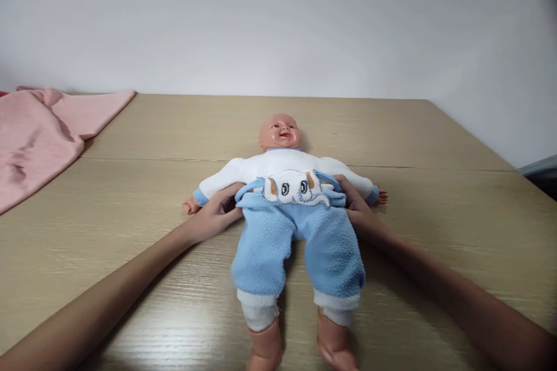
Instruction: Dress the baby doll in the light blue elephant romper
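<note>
A baby doll point(282, 133) lies on its back on the table, head away from me and bare feet toward me. It wears a white long-sleeved top point(285, 160) with blue cuffs. Blue fleece overalls point(265, 243), with an elephant face on the bib, cover its legs and waist. At the left side of the waist, my left hand point(220, 210) is closed on the overalls, thumb below the strap. My right hand point(353, 200) grips them at the right side. The fingertips of both hands are partly hidden by the cloth. Loose blue straps stand up beside the bib.
A pink cloth point(39, 139) lies crumpled at the left of the wooden table point(143, 278). A pale wall point(278, 23) rises behind the table's far edge. Something dark point(542, 171) shows beyond the right edge. A seam crosses the tabletop near the doll's shoulders.
</note>
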{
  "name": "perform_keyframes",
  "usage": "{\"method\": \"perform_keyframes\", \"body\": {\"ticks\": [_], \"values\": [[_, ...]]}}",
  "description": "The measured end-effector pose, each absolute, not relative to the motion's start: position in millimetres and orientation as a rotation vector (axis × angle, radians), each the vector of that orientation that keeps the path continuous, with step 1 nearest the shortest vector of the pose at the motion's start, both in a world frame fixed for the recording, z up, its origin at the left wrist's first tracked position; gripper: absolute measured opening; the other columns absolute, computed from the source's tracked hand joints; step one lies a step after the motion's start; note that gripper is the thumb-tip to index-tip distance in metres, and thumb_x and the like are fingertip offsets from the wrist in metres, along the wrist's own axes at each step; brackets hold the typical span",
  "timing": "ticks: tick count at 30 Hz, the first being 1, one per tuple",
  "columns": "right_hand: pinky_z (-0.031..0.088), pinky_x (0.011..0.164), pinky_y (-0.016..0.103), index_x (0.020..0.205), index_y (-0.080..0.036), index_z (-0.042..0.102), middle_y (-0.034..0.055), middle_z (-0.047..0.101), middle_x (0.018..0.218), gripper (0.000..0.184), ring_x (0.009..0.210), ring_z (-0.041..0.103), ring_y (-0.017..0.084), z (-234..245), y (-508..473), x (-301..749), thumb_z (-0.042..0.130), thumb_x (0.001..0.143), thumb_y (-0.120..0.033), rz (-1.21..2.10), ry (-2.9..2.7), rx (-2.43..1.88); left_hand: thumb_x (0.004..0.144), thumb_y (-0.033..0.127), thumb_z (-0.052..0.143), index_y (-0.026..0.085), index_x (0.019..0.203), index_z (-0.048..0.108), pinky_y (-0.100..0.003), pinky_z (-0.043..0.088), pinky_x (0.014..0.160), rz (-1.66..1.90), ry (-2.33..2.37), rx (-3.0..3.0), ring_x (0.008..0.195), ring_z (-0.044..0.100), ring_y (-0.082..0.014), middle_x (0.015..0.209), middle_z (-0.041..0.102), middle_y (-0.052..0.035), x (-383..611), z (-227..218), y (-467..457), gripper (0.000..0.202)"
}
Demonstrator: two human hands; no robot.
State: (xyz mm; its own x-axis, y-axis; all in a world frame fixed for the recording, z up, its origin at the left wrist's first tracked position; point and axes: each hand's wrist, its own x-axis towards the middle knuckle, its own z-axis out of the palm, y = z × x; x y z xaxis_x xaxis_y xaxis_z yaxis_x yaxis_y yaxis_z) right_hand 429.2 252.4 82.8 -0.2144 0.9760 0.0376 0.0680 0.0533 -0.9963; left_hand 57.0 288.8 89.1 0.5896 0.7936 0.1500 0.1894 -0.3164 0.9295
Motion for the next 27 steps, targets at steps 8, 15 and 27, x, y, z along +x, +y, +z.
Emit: {"method": "perform_keyframes", "body": {"ticks": [8,15,27], "values": [[0.060,0.109,0.036,0.146,-0.034,0.054,0.0027,0.068,0.132,0.083,0.119,0.069,0.026,80,246,428,0.098,0.077,-0.024,1.191,-1.705,-1.040,0.094,0.037,0.085,0.021,0.130,0.060,-0.041,0.052,0.105,0.794,0.945,2.030,0.122,0.064,-0.0321,0.130,0.068,-0.0116,61,85,285,0.046],[0.061,0.092,0.038,0.133,-0.031,0.059,0.0032,0.074,0.119,0.059,0.103,0.070,0.027,80,247,422,0.091,0.082,-0.026,0.978,-1.710,-1.135,0.093,0.029,0.082,0.021,0.121,0.062,-0.035,0.053,0.089,0.941,0.958,1.812,0.101,0.066,-0.0251,0.112,0.071,-0.0053,80,85,278,0.035],[0.052,0.078,0.036,0.106,-0.027,0.075,0.0008,0.074,0.097,0.017,0.087,0.066,0.023,88,252,428,0.085,0.092,-0.027,0.854,-1.717,-1.179,0.094,0.027,0.069,0.020,0.096,0.072,-0.035,0.045,0.084,0.835,0.903,1.669,0.093,0.061,-0.0240,0.093,0.070,-0.0018,66,93,288,0.008]]}}
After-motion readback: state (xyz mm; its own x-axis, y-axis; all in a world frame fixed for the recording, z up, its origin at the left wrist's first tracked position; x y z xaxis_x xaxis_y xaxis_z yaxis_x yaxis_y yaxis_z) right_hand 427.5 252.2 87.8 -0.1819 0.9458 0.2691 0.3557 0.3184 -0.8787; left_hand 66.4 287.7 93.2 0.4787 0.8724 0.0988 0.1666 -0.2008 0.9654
